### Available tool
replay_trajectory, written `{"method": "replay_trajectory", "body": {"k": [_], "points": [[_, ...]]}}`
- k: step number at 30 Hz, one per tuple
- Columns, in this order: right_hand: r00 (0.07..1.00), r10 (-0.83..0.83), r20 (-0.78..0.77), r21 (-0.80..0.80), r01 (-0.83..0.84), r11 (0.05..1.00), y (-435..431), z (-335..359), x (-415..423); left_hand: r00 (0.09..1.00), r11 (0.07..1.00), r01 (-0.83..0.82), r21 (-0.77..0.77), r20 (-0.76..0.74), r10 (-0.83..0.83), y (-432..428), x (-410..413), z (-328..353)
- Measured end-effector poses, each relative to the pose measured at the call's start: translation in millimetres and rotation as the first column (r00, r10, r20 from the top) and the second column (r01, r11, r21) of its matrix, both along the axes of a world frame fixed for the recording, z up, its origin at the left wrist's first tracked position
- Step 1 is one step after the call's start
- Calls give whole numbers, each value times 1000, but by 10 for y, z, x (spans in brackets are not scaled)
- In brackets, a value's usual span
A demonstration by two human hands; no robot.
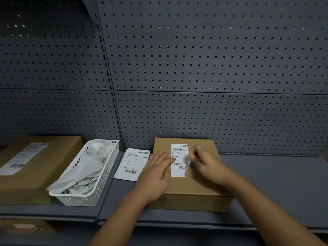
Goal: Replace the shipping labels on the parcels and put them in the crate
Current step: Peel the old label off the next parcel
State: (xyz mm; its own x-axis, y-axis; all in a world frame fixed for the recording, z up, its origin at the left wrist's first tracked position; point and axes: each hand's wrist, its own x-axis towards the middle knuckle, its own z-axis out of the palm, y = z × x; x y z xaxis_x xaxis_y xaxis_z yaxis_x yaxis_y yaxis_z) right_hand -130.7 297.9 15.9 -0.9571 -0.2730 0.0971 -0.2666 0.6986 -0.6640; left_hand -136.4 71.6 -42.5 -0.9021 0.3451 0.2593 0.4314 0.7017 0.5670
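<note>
A parcel (195, 185) lies in the middle of the shelf (275, 183), with the pegboard (195, 68) behind it. A label (178, 157) is on its top, toward the back. The left hand (156, 173) rests flat on the parcel, just left of the label. The right hand (207, 164) pinches the label's right edge. A loose sheet (132, 164) lies just left of the parcel. Further left stands a basket (85, 199) with paper scraps (85, 166) in it, and left of the basket lies a second parcel (53, 157).
</note>
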Motion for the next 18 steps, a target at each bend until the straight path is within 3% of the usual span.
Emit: {"method": "replay_trajectory", "body": {"k": [3,12,18], "points": [[999,8,50,-121,-2,993,83,14,11,1000,1000,3,-2,7,-3,-5,-7,-9],[997,55,51,-173,-45,984,160,92,11,1000,1000,0,-9,17,0,-9,-34,-30],[999,33,-11,5,-33,999,124,-5,-95,1000,1000,-1,-22,17,2,-7,-23,-15]]}}
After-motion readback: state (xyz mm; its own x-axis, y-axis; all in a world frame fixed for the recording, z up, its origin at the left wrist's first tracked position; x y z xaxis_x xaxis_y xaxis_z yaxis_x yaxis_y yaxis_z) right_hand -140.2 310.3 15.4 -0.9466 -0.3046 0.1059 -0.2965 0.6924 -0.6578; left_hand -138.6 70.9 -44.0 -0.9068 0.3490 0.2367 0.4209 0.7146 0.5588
